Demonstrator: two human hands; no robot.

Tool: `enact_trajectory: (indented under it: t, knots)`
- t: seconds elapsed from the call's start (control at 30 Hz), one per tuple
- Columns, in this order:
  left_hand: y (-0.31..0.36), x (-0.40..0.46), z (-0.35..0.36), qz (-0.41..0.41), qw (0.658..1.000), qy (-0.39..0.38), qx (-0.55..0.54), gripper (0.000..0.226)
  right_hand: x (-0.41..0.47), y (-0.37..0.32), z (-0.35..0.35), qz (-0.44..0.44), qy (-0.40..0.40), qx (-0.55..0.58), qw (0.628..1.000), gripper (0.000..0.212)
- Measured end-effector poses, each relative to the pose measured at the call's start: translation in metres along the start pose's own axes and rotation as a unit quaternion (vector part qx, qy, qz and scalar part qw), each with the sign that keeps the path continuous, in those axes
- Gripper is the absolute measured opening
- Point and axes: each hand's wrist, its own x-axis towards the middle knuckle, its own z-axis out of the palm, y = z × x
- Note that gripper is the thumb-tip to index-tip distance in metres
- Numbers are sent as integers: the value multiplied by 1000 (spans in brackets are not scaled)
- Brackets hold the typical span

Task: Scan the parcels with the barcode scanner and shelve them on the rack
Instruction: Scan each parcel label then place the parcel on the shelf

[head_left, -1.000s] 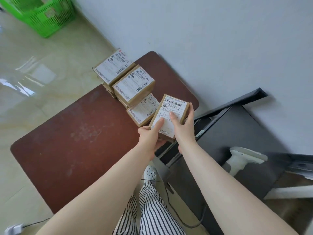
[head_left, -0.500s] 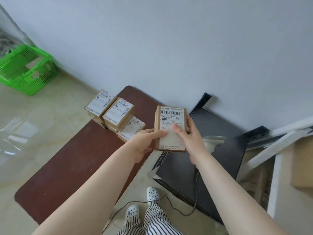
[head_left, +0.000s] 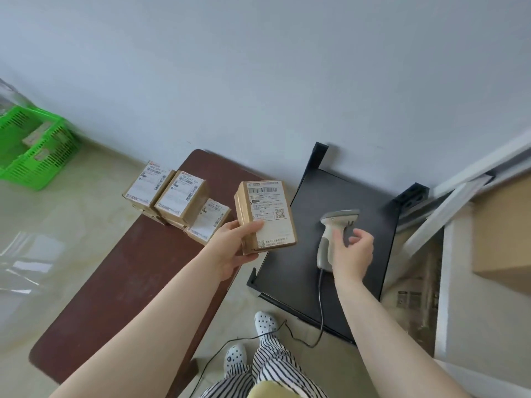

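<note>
The brown counter (head_left: pixel 94 285) stands along the wall and carries the waiting parcels at its far end, near at hand for the person who stands between it and the black stand (head_left: pixel 290 262). This stand is low and flat, and it serves as a resting place for the barcode scanner (head_left: pixel 333 231), which lies on its side with the head toward the wall and its cable (head_left: pixel 320 305) running down to the floor. On the right the white rack (head_left: pixel 448 225) shows only a part, so I cannot tell which shelf is free; a large cardboard box (head_left: pixel 502 234) seems to sit in it. The stack of parcels (head_left: pixel 178 202) lies with the labels up, probably so that the barcodes are easy to read. The left hand (head_left: pixel 232 248) grips one parcel (head_left: pixel 265 215) from below and the side, thumb on the label's lower edge, the face turned up so that the barcode stays uncovered for scanning. The right hand (head_left: pixel 352 251) hovers just beside the scanner's handle with fingers loosely curled and holding nothing, apparently ready to take it.
</note>
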Motion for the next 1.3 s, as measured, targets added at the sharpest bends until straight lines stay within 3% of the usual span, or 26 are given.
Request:
enact_trajectory:
  t: [0.17,0.37,0.6,0.8,0.9,1.0,1.1,1.3]
  knots:
    - [-4,0,-9,1,1000,21,-17,41,7,13,10,24,-42,-114,992,75]
    - [-5,0,-14,-16,999,19,-30,35,11,7,20,32,-65,-136,988,60]
    - [-3,2,-14,-9,999,23,-41,34,5,-12,14,73,-85,-6,994,42]
    - [0,5,-17,2,998,31,-62,44,-14,-51,2,84,-183,144,969,31]
    - [-1,5,-17,12,998,32,-57,48,-26,-77,-11,74,-286,167,941,27]
    - [-1,5,-16,20,998,33,-52,51,-41,-96,-26,123,-416,234,870,31]
    - [-1,4,-13,24,998,36,-56,53,-54,-104,-33,158,-492,272,812,46]
    - [1,-1,-7,28,997,32,-68,54,-62,-110,-35,159,-519,274,794,54]
